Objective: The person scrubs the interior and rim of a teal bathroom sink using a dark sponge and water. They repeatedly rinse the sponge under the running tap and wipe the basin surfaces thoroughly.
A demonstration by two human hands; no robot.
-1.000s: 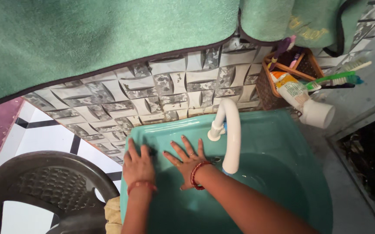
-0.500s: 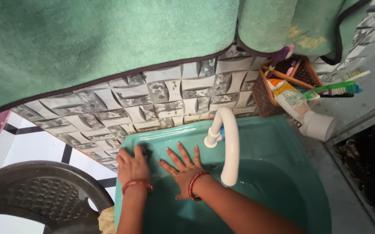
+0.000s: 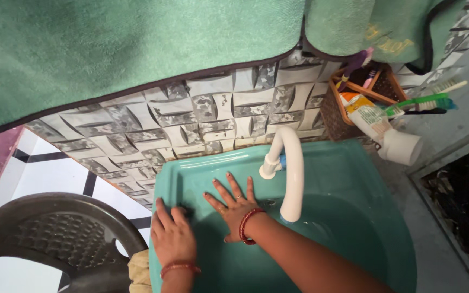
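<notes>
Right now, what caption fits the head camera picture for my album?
Both hands, left hand and right hand, lie flat on a green sink beside its white tap.

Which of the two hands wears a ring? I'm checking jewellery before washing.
The right hand, spread flat on the green sink beside the white tap, has a ring on one finger; the left hand, at the sink's edge, shows none.

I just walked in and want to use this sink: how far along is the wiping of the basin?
Nothing looks finished yet. In hand: the left hand presses on the near rim of the green sink, and the right hand lies flat, fingers spread, on its back ledge beside the white tap. No cloth shows under either palm. The bowl beneath the spout is untouched.
</notes>
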